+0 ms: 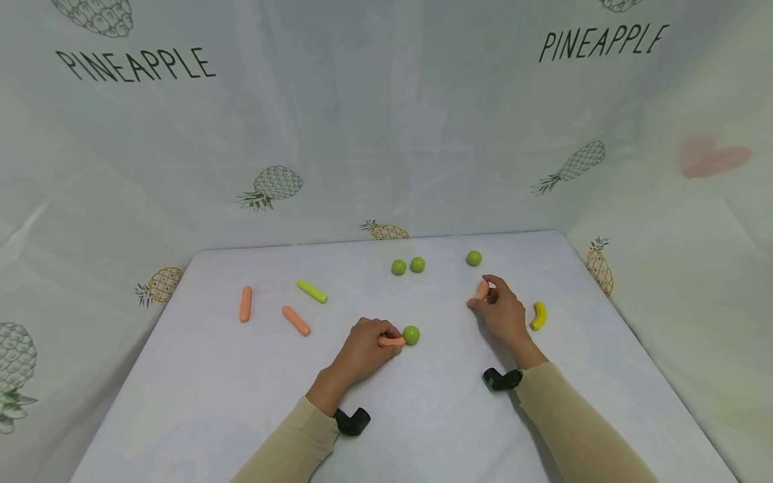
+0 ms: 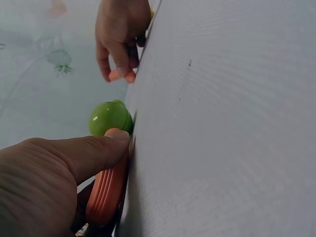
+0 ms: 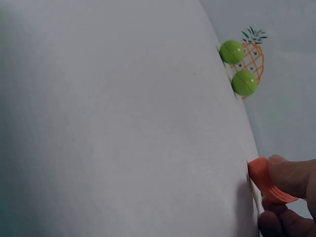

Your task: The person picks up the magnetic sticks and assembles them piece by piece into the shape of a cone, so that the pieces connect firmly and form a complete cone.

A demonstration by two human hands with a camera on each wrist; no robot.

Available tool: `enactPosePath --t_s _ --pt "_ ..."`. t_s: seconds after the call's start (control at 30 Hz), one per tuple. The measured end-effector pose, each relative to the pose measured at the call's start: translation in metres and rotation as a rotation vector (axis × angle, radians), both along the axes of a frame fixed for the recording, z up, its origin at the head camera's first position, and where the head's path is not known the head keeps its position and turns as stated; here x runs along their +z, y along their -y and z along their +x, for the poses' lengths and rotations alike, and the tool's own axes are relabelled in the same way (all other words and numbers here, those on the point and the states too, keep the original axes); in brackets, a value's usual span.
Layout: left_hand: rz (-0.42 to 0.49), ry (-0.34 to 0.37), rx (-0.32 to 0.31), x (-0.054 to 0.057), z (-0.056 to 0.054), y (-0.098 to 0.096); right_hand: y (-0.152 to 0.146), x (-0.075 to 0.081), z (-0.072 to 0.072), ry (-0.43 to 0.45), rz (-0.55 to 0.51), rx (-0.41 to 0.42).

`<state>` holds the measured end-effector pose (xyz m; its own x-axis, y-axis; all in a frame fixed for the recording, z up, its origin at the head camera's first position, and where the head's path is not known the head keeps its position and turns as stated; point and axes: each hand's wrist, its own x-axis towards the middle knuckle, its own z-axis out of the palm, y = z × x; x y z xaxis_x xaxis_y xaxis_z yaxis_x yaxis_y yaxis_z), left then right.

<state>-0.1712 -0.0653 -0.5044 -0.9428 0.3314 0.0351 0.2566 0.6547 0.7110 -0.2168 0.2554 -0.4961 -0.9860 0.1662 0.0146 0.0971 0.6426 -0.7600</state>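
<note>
Near the middle of the table, my left hand (image 1: 366, 350) pinches a curved, ridged orange piece (image 2: 109, 185) between thumb and fingers, low over the cloth. Right at the far end of that piece is a round green toy fruit (image 1: 411, 335) with a small nub, seen in the left wrist view. Farther right, my right hand (image 1: 502, 313) grips a second ridged orange piece (image 3: 266, 180) with thumb and fingertips, close to the tabletop. Just right of this hand lies a small yellow toy banana (image 1: 539, 315).
Toward the back edge sit more green toy fruits (image 1: 398, 267), one of them (image 1: 474, 258) beyond my right hand. On the left lie two orange sausage-shaped sticks (image 1: 245, 304) and a lime-green stick (image 1: 312, 291). A pineapple-print curtain (image 1: 386, 134) hangs behind the white-covered table (image 1: 199, 376).
</note>
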Motion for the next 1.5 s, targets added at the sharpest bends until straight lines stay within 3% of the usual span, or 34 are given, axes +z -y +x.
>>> enactPosePath --t_s 0.3,0.67,1.03,1.5 --pt "0.01 -0.003 -0.03 0.0 0.0 0.005 0.015 0.0 0.002 -0.057 -0.114 0.006" --pt "0.023 -0.059 -0.036 -0.001 -0.001 0.011 0.053 0.01 0.003 0.138 -0.38 0.078" --pt "0.05 -0.083 -0.062 -0.002 0.001 0.005 0.084 0.011 0.008 0.145 -0.471 0.065" --pt "0.067 -0.094 -0.071 -0.004 0.001 0.001 0.091 0.006 0.014 0.176 -0.503 0.097"
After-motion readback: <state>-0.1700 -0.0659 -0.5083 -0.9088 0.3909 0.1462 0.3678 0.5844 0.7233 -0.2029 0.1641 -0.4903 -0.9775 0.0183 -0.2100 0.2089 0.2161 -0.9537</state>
